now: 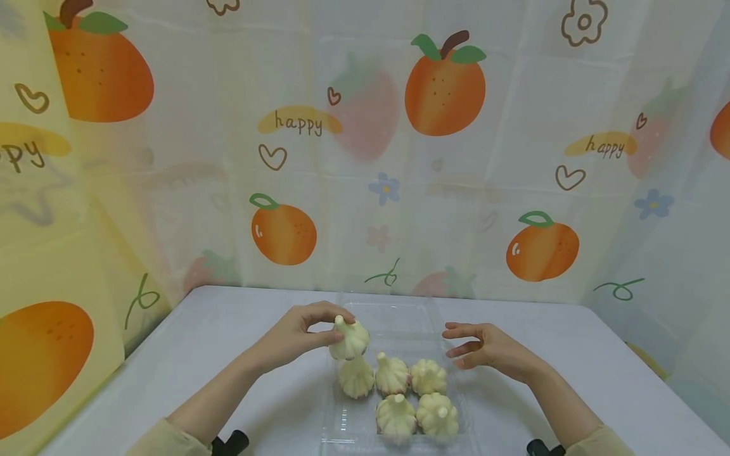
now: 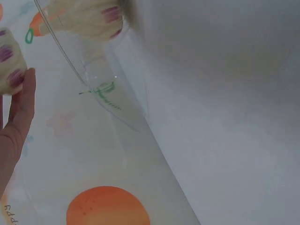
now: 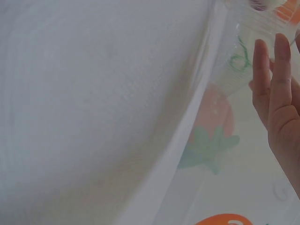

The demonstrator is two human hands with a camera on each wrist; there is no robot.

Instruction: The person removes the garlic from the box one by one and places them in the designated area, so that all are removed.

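My left hand [image 1: 305,332] pinches a garlic bulb [image 1: 350,339] between thumb and fingers, above the back left of a clear plastic box [image 1: 353,425]. Several more pale garlic bulbs [image 1: 396,416] sit inside, in a back row and a front row. In the left wrist view the held bulb shows purple streaks, and another bulb [image 2: 96,21] appears through the box's clear wall. Just off the box's right side, my right hand [image 1: 485,347] hovers with loosely bent fingers and holds nothing. Its fingers [image 3: 281,70] look spread in the right wrist view.
The box stands on a white table [image 1: 245,316], and a clear flap-like part [image 1: 393,315] extends behind it. Behind the table hangs a fruit-patterned curtain [image 1: 445,183]; a yellowish one [image 1: 51,253] is at the left.
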